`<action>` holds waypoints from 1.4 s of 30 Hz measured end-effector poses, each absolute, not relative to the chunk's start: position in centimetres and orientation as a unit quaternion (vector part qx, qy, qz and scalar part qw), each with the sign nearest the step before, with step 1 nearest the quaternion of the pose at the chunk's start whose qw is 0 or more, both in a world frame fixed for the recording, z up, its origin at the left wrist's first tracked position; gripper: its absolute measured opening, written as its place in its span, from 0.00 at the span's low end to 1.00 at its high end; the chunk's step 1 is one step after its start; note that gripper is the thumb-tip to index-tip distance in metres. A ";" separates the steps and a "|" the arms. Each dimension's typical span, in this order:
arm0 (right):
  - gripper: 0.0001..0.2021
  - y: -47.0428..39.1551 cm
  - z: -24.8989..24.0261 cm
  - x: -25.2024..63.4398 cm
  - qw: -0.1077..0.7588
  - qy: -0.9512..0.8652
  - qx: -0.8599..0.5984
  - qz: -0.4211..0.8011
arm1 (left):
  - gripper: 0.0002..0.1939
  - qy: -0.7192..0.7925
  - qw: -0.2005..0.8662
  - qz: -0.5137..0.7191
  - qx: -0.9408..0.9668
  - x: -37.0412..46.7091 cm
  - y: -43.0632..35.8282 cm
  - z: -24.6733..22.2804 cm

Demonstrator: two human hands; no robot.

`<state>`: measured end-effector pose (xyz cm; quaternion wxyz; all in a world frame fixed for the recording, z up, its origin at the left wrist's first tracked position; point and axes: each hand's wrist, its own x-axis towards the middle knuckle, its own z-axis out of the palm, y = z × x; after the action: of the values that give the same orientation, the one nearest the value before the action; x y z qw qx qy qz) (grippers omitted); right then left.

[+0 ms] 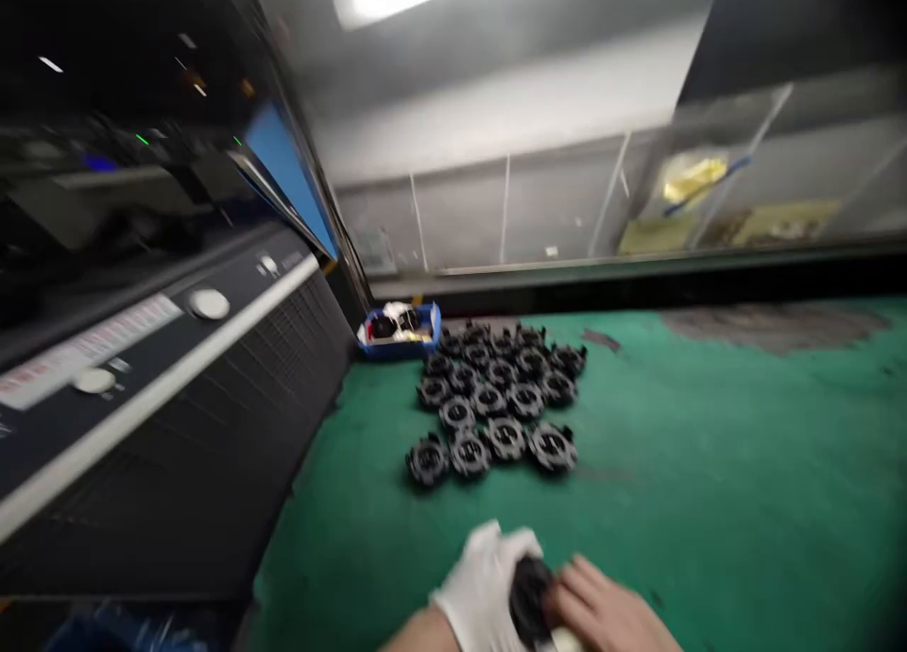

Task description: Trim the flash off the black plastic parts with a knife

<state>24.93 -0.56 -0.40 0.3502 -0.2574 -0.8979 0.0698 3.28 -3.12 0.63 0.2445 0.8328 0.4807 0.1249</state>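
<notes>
At the bottom of the head view, my left hand [482,586] wears a white glove and is closed around a round black plastic part [530,597]. My bare right hand [606,609] presses its fingers against the same part from the other side. A pale piece [567,639] shows under the right fingers, too blurred to name. Beyond my hands, several similar round black ring-shaped parts [488,400] lie in rough rows on the green work surface [709,463].
A small blue bin [397,350] with mixed items stands at the back left of the surface. To the left is a dark machine [177,425] with a sloped panel and white knobs. A low ledge [602,283] and a clear panel run along the back.
</notes>
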 end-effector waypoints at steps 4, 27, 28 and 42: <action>0.11 -1.6 -0.2 24.6 0.293 -0.918 -0.249 0.096 | 0.37 0.520 0.197 0.189 0.810 2.7 -3.9 -0.1; 0.10 -1.4 -0.8 24.2 0.270 -0.919 -0.247 0.144 | 0.33 0.514 0.218 0.226 0.798 2.3 -4.6 -1.6; 0.10 -1.4 -0.8 24.1 0.268 -0.920 -0.246 0.144 | 0.32 0.512 0.217 0.226 0.800 2.3 -4.6 -1.6; 0.05 -2.1 -1.6 24.1 0.301 -0.902 -0.272 0.148 | 0.37 0.520 0.224 0.227 0.793 2.3 -4.8 -1.5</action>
<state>24.08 -2.09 -1.57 0.3006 -0.2719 -0.9021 0.1478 2.28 -4.75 -1.50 0.2236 0.7927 0.5197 0.2272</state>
